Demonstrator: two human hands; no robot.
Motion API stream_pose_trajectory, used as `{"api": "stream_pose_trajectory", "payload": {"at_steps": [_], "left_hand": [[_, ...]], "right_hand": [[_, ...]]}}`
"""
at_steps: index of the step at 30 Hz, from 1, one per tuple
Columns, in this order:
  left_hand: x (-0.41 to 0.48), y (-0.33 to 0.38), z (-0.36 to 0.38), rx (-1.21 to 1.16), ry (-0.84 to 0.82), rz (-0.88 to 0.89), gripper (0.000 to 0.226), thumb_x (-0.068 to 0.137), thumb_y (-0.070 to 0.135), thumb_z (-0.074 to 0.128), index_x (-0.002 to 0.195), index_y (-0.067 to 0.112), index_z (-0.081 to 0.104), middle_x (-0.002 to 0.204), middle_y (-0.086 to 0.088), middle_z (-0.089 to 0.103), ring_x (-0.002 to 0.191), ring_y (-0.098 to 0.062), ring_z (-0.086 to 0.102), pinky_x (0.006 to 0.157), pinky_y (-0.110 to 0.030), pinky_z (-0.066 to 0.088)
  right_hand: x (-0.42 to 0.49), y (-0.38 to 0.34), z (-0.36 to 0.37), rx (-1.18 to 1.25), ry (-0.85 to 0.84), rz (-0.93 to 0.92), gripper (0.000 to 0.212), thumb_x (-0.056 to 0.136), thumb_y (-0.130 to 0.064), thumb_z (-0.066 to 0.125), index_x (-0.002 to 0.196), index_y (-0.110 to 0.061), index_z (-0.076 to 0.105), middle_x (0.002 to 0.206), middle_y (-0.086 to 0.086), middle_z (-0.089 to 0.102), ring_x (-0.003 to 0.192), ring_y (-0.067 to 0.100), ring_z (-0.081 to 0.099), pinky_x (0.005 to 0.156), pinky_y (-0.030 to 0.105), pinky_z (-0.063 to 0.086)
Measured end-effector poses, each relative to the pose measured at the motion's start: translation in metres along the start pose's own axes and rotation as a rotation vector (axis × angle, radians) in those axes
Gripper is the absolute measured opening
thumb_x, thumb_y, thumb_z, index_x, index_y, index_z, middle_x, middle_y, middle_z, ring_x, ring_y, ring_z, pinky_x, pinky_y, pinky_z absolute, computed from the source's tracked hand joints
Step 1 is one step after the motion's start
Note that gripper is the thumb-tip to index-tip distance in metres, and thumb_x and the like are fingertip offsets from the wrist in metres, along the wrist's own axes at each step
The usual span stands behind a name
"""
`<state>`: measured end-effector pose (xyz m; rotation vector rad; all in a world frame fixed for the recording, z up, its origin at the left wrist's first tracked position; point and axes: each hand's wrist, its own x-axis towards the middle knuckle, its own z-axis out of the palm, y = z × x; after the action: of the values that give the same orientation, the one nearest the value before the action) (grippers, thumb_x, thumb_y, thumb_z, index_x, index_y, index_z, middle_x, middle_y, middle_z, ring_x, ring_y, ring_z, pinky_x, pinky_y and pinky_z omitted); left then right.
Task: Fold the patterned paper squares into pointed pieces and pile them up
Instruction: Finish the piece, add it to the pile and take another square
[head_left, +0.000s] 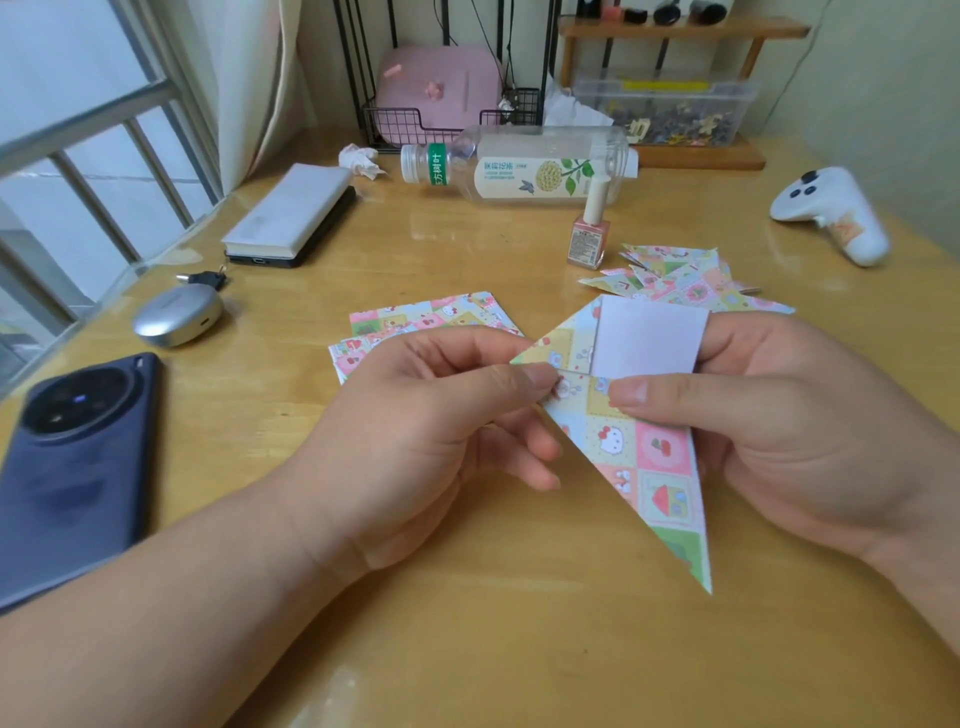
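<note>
The left hand (452, 415) pinches the left corner of a half-folded paper piece (639, 447) between thumb and forefinger. The right hand (779, 431) grips the same piece from the other side, its thumb pressed flat on the printed face. Its other fingers are hidden behind the sheet and probably back it from there. Both hands hold the piece lifted above the counter (467, 613), most likely so that an edge can be lined up and creased between the fingers rather than against the wood.

The piece already runs down to a long sharp point near the person, while a white flap (649, 338) of the plain underside stands at the top. By my reading the folding is partly done, and the pinch at the left corner is there to settle the next crease.

A stack of flat patterned squares (431, 317) lies just beyond the left hand, within easy reach for the next sheet. A loose pile of finished pointed pieces (691, 280) lies beyond the right hand, beside a nail polish bottle (589, 234), so a finished piece could go straight onto it. Several squares remain, so the task looks some way from its end.
</note>
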<state>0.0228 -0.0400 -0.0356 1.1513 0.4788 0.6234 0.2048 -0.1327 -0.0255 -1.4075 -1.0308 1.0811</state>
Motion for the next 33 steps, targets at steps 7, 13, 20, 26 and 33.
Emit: {"api": "stream_pose_trajectory", "payload": {"at_steps": [7, 13, 20, 26, 33], "left_hand": [[0.0, 0.0, 0.002, 0.04, 0.084, 0.01, 0.018, 0.073, 0.002, 0.071, 0.089, -0.006, 0.067, 0.064, -0.016, 0.06, 0.048, -0.022, 0.057, 0.045, -0.028, 0.051], [0.001, 0.002, 0.003, -0.024, 0.099, 0.013, 0.012, 0.068, 0.0, 0.069, 0.07, 0.01, 0.075, 0.06, -0.013, 0.062, 0.047, -0.023, 0.058, 0.044, -0.027, 0.051], [0.001, 0.003, -0.002, 0.057, 0.075, 0.08, 0.011, 0.073, -0.006, 0.072, 0.077, 0.004, 0.075, 0.063, -0.02, 0.06, 0.047, -0.026, 0.059, 0.048, -0.031, 0.052], [0.003, 0.007, -0.006, 0.097, 0.014, 0.136, 0.016, 0.077, -0.007, 0.066, 0.073, 0.004, 0.077, 0.061, -0.018, 0.061, 0.05, -0.025, 0.059, 0.052, -0.031, 0.053], [0.001, 0.005, -0.007, 0.141, -0.007, 0.126, 0.009, 0.08, -0.001, 0.066, 0.077, -0.002, 0.074, 0.06, -0.019, 0.063, 0.052, -0.027, 0.063, 0.053, -0.031, 0.055]], "right_hand": [[0.001, 0.001, -0.001, 0.044, -0.011, 0.011, 0.035, 0.077, -0.017, 0.071, 0.104, 0.006, 0.071, 0.103, 0.045, 0.061, 0.091, 0.071, 0.048, 0.073, 0.08, 0.036], [0.001, 0.0, 0.001, 0.129, -0.024, -0.02, 0.031, 0.077, -0.01, 0.068, 0.106, -0.003, 0.074, 0.111, 0.048, 0.055, 0.097, 0.074, 0.043, 0.078, 0.057, 0.033], [-0.001, -0.001, 0.0, 0.149, -0.036, -0.06, 0.029, 0.076, -0.003, 0.067, 0.102, -0.007, 0.078, 0.11, 0.047, 0.055, 0.091, 0.07, 0.048, 0.081, 0.055, 0.032], [0.0, -0.004, -0.001, 0.122, -0.006, -0.138, 0.028, 0.049, 0.003, 0.073, 0.07, -0.015, 0.081, 0.079, 0.029, 0.069, 0.079, 0.039, 0.057, 0.077, 0.052, 0.036], [0.002, 0.0, -0.012, 0.044, -0.076, -0.233, 0.033, 0.072, 0.006, 0.051, 0.069, -0.012, 0.079, 0.08, 0.009, 0.071, 0.074, 0.026, 0.065, 0.059, 0.029, 0.049]]}}
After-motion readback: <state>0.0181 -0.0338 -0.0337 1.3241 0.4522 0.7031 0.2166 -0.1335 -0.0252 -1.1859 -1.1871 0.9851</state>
